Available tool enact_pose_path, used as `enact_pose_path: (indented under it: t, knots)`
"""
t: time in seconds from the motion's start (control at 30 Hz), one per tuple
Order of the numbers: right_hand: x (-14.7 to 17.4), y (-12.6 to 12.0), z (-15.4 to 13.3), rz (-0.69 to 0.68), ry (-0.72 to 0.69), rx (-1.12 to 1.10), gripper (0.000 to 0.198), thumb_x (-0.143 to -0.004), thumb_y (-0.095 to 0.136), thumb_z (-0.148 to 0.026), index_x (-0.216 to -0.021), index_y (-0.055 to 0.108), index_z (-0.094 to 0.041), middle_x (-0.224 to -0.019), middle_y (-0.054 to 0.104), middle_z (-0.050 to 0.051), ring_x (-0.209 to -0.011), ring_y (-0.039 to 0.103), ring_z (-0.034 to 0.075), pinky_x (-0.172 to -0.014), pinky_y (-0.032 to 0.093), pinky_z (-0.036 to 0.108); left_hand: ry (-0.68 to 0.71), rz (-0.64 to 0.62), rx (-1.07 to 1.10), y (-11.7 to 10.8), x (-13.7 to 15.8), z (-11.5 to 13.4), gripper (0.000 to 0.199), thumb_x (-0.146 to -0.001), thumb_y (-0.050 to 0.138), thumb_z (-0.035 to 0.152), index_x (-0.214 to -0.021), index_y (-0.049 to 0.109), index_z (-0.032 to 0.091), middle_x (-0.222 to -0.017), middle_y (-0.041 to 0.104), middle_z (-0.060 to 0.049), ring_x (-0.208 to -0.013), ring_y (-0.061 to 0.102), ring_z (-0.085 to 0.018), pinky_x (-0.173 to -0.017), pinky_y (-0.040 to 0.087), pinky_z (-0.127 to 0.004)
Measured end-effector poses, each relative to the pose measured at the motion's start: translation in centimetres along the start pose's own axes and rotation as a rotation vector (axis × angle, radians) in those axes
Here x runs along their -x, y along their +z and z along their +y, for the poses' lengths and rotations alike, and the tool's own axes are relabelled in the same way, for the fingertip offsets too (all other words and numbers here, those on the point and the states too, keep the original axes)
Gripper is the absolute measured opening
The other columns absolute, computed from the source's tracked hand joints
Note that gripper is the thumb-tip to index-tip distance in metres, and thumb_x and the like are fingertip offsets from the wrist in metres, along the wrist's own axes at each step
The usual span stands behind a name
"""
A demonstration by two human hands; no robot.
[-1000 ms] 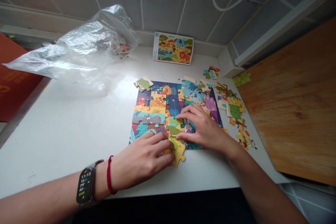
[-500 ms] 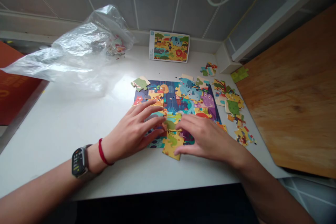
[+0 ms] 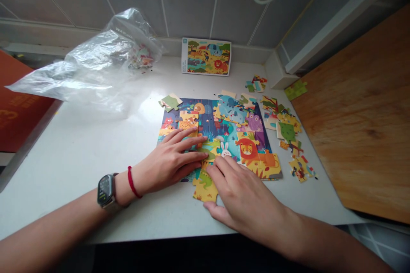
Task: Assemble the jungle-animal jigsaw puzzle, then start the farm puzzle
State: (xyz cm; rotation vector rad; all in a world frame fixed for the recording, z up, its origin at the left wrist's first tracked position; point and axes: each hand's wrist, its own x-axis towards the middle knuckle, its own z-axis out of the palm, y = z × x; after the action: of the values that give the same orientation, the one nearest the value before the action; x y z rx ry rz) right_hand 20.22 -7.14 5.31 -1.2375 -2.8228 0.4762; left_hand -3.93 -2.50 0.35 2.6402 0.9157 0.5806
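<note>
"What's around?"

"A white table (image 3: pixel 80 153) by a gray tile wall (image 3: pixel 188 0). A shiny plastic bag (image 3: pixel 89 59) is on the left, a picture card (image 3: pixel 206 56) at the back, a wood board (image 3: pixel 358 119) on the right. Loose pieces (image 3: pixel 285 133) lie near the board."

"And the hands?"

"The left hand (image 3: pixel 171 158) is open, hiding part of the puzzle (image 3: pixel 206 115). The right hand (image 3: pixel 245 192) is half curled at the yellow piece (image 3: pixel 202 190), which pokes past the puzzle's near edge. I can't tell if it's gripping."
</note>
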Motion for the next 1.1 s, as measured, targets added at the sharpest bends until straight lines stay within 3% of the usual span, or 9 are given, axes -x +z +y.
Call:
enact_pose_path:
  t: [0.2, 0.37, 0.57, 0.73, 1.1]
  knots:
    - [0.4, 0.4, -0.5, 0.020, -0.041, 0.032, 0.046, -0.088, 0.076, -0.034, -0.127, 0.063, -0.012, -0.123, 0.068, 0.018, -0.116, 0.063, 0.036, -0.099, 0.057, 0.052, 0.023, 0.049, 0.047, 0.2, 0.1, -0.2, 0.025, -0.108, 0.059, 0.030, -0.126, 0.075, 0.028, -0.151, 0.063, -0.007, -0.149, 0.047, -0.033, -0.116, 0.046, -0.058]
    - [0.5, -0.7, -0.2, -0.012, -0.063, -0.002, 0.044, -0.085, 0.078, -0.029, -0.124, 0.065, -0.015, -0.117, 0.069, 0.015, -0.111, 0.065, 0.034, -0.097, 0.058, 0.051, -0.006, 0.086, 0.119, 0.4, 0.1, -0.3, 0.024, -0.107, 0.059, 0.030, -0.127, 0.071, 0.022, -0.147, 0.066, -0.011, -0.148, 0.049, -0.032, -0.117, 0.047, -0.058]
    - [0.0, -3.8, 4.0, 0.065, 0.007, 0.032, 0.040, -0.086, 0.078, -0.028, -0.125, 0.070, -0.022, -0.116, 0.068, 0.012, -0.111, 0.064, 0.032, -0.094, 0.058, 0.049, -0.018, 0.106, 0.152, 0.4, 0.0, -0.4, 0.022, -0.106, 0.061, 0.031, -0.124, 0.070, 0.022, -0.143, 0.069, -0.011, -0.145, 0.054, -0.031, -0.116, 0.050, -0.055]
    - [-1.2, -3.7, 7.6, 0.051, 0.002, -0.005, 0.045, -0.090, 0.074, -0.028, -0.135, 0.070, -0.025, -0.116, 0.066, 0.011, -0.110, 0.064, 0.029, -0.097, 0.057, 0.048, -0.014, 0.089, 0.141, 0.3, 0.0, -0.4, 0.020, -0.107, 0.059, 0.030, -0.118, 0.073, 0.022, -0.143, 0.068, -0.011, -0.145, 0.053, -0.031, -0.116, 0.049, -0.056]
    - [-1.3, -3.4, 8.5, 0.016, -0.012, -0.111, 0.044, -0.088, 0.076, -0.024, -0.132, 0.076, -0.029, -0.115, 0.066, 0.010, -0.108, 0.063, 0.027, -0.096, 0.056, 0.045, -0.031, 0.082, 0.144, 0.2, 0.0, -0.4, 0.020, -0.106, 0.060, 0.029, -0.117, 0.076, 0.023, -0.145, 0.067, -0.010, -0.144, 0.054, -0.031, -0.115, 0.050, -0.057]
